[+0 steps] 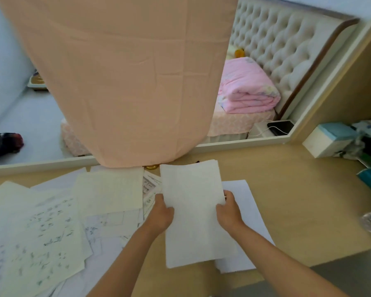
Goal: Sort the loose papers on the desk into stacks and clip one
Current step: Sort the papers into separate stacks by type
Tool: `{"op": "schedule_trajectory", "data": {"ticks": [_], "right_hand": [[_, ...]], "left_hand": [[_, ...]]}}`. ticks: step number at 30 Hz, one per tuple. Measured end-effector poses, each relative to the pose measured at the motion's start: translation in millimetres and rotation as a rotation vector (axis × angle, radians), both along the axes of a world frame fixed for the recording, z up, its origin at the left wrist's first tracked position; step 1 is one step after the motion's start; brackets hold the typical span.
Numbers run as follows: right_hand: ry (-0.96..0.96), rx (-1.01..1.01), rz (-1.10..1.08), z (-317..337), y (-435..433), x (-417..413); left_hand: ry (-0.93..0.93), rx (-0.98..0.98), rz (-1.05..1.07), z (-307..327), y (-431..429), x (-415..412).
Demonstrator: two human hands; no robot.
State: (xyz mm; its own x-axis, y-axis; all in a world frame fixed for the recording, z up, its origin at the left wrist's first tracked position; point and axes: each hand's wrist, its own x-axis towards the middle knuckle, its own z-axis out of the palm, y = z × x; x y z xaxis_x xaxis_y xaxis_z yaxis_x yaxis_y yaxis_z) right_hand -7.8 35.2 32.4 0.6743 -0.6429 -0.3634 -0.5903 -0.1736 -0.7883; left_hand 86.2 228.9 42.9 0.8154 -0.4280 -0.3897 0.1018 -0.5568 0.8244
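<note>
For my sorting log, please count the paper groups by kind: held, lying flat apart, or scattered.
Held bundle, gripped by left hand and right hand: 1
Flat white paper beneath it: 1
Scattered heap at left: 1
Total: 3

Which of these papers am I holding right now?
The blank white sheets in the middle, gripped by left hand and right hand; the handwritten sheets to the left lie flat.

Wooden desk [287,202], loose papers [51,228], boxes [328,139]
</note>
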Motion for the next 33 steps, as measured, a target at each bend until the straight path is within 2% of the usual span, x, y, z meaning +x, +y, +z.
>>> {"op": "schedule_trajectory", "data": {"ticks": [5, 9, 12, 14, 17, 22, 25, 27, 30, 33], "right_hand": [[0.086, -0.049, 0.009, -23, -94, -33], [0.160, 0.003, 0.090, -47, -140, -52], [0.360, -0.066, 0.214, -62, -163, -63], [0.417, -0.069, 0.249, -69, -173, -70], [0.336, 0.050, 0.236, -74, -177, -74], [0.278, 0.118, 0.272, -74, -172, -73], [0.363, -0.137, 0.339, -57, -169, -62], [0.302, -0.260, 0.389, -47, -156, -49], [0.156, -0.140, 0.532, -33, -120, -26], [0.106, -0.031, 0.658, -25, -69, 2]], "left_hand": [[0.173, 0.039, -0.030, -26, -89, -39], [0.201, 0.077, -0.049, -63, -125, -63], [0.218, 0.114, -0.005, -71, -140, -76], [0.237, 0.132, 0.069, -66, -149, -83], [0.277, 0.112, 0.129, -61, -163, -92], [0.199, 0.122, 0.094, -64, -167, -94], [0.153, 0.182, 0.125, -59, -155, -82], [0.076, 0.240, 0.136, -57, -139, -71], [0.043, 0.253, 0.179, -50, -108, -54], [0.017, 0.249, 0.210, -47, -67, -35]]}}
